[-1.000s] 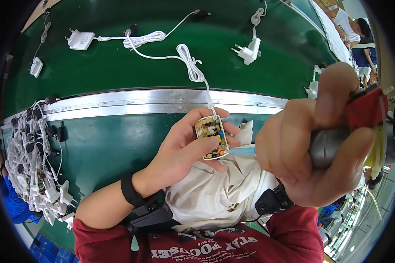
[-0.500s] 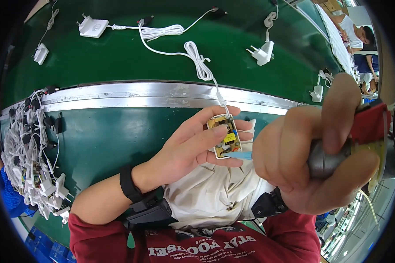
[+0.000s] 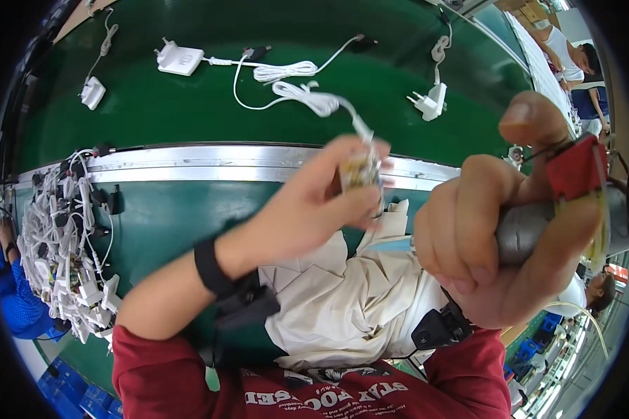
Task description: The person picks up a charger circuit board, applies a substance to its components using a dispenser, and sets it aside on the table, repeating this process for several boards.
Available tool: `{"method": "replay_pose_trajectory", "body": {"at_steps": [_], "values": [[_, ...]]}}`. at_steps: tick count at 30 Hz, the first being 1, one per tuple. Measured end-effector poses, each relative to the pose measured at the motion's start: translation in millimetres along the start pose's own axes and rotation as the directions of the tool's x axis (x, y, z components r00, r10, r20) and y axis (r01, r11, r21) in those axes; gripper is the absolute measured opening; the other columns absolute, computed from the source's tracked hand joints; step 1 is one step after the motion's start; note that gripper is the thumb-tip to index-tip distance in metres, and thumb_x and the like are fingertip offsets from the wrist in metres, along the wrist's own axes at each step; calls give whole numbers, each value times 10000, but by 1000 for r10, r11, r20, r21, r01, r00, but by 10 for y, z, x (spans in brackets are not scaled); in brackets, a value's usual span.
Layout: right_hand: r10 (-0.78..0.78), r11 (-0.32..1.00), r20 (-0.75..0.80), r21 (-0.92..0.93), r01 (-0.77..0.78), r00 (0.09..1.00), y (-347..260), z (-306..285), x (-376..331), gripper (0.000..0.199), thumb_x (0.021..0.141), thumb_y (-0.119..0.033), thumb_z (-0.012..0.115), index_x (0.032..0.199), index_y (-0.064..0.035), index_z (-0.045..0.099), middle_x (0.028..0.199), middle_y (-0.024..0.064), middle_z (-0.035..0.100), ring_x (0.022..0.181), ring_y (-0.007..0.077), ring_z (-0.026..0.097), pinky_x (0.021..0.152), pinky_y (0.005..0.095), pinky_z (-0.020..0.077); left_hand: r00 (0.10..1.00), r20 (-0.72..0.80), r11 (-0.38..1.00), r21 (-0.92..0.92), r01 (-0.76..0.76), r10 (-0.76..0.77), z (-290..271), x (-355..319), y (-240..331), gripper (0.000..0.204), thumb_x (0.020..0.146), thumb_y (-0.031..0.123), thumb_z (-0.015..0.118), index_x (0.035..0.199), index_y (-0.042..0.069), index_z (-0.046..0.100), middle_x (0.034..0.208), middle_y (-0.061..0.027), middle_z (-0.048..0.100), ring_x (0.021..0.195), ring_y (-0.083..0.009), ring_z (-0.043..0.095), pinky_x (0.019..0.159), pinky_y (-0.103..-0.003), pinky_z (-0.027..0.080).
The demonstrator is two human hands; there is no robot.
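Note:
My left hand (image 3: 297,213), smeared by motion, grips an opened power adapter (image 3: 358,173) whose circuit board shows in its white casing. A white cable (image 3: 314,101) runs from the adapter's far end onto the green surface. My right hand (image 3: 454,223) is wrapped round a grey hand tool (image 3: 528,234) with a red lever (image 3: 573,167). The tool's light blue pointed tip (image 3: 391,244) sticks out to the left, apart from the adapter and below it. A pale cloth (image 3: 342,300) lies under both hands.
A tangled heap of white adapters and cables (image 3: 66,244) fills the left side. Beyond the metal rail (image 3: 210,162) lie more adapters, one white plug adapter (image 3: 180,59) at the far left and another plug adapter (image 3: 430,101) at the far right. Other people work at the edges.
The left hand has lifted the adapter away from the blue tip, toward the metal rail, turning it. The right hand still holds the tool. The view has shifted slightly.

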State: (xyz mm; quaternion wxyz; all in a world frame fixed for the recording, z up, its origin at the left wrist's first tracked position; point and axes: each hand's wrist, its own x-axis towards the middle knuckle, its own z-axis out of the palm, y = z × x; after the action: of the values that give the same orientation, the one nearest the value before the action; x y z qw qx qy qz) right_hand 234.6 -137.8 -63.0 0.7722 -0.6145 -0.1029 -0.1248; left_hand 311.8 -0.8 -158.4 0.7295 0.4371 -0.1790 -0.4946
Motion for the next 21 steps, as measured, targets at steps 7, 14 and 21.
{"method": "replay_pose_trajectory", "body": {"at_steps": [7,14,21], "values": [[58,998,-51,-32,-59,997,60,-3,-34,464,961,-467,389,1116,-34,332,485,-26,358,355,64,315,358,218,264,543,478,-130,820,-557,690,-186,1077,492,342,744,63,594,1071,-7,524,963,-187,544,900,-346,578,711,-395,507],[67,991,-61,-115,-74,996,-43,56,-19,447,962,-456,397,1077,-28,341,477,-32,344,353,56,303,351,212,245,786,403,-266,913,-310,468,-286,864,379,290,723,97,606,976,-25,535,906,-163,575,832,-338,601,712,-373,514],[12,982,-38,-190,-19,999,-66,61,29,447,964,-453,391,1074,-22,347,470,-35,333,351,51,292,345,207,230,873,279,-794,580,179,400,-942,89,1230,218,733,41,602,946,22,557,907,-131,581,896,-277,593,713,-337,512]]}}
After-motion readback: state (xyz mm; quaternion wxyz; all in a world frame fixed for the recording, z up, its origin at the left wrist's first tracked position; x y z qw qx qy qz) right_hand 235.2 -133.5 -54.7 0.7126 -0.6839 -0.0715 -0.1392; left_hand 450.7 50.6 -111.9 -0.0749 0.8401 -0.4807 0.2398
